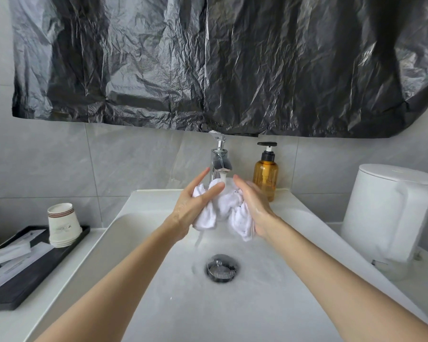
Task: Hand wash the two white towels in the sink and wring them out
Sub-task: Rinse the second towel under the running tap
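crumpled soft white towel [224, 206], between flat left hand [193, 208], right hand [256, 209]

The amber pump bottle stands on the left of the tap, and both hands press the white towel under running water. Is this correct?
Not quite. In the head view the amber pump bottle stands on the right of the tap, not the left. The rest holds: the left hand and the right hand press the white towel under running water.

White towel [223, 206], amber bottle [265, 178]
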